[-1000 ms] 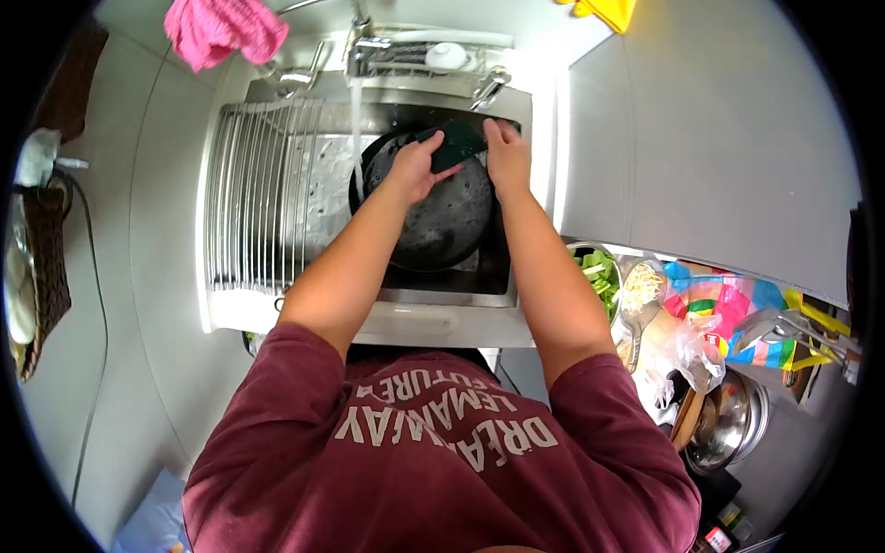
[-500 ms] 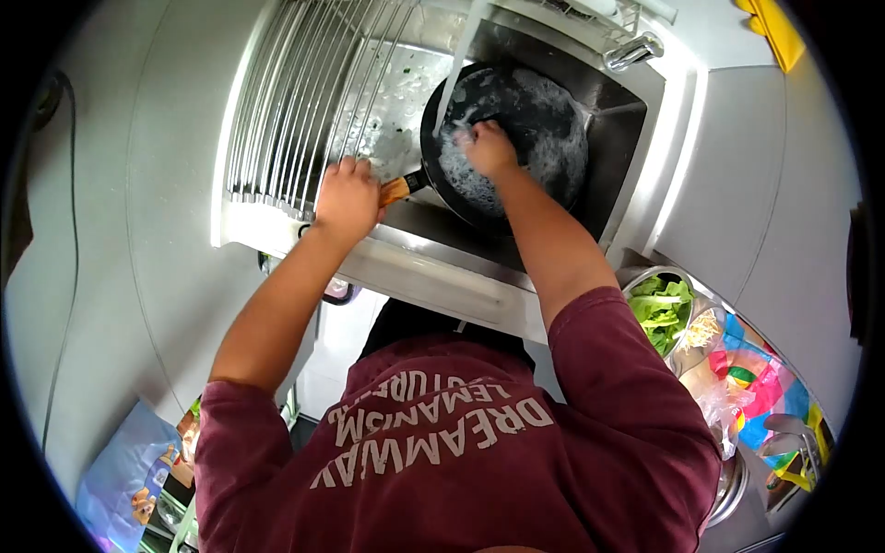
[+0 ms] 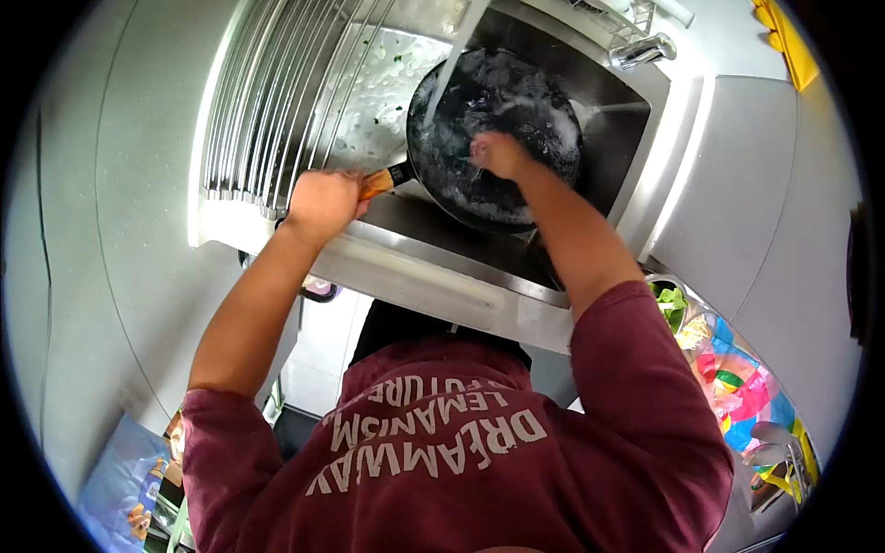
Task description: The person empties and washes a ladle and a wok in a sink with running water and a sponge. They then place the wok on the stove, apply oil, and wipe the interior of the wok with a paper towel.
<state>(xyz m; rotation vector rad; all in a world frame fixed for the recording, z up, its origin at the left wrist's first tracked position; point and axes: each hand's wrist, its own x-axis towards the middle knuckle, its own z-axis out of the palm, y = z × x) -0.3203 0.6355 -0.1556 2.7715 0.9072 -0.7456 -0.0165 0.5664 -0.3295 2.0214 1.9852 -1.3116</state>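
Observation:
A black frying pan (image 3: 502,97) with soap suds on its inside lies tilted in the steel sink (image 3: 618,138). My left hand (image 3: 324,203) is closed around the pan's wooden handle (image 3: 376,183), at the sink's front left. Over the pan's inner surface is my right hand (image 3: 501,155), fingers curled and slightly blurred. Whatever it may be gripping is hidden under it. A pale, translucent streak (image 3: 452,74) runs down from the top edge to the pan; I cannot tell whether it is water or a spout.
A metal rod rack (image 3: 267,111) covers the sink's left part, and green scraps lie on the wet steel beside it. A chrome tap lever (image 3: 643,52) stands at the back right. Leafy greens (image 3: 671,302) and a colourful bag (image 3: 737,382) are at the lower right.
My right hand has moved slightly right and down across the pan. The suds have thinned and spread. My left hand keeps the handle while the view has shifted slightly.

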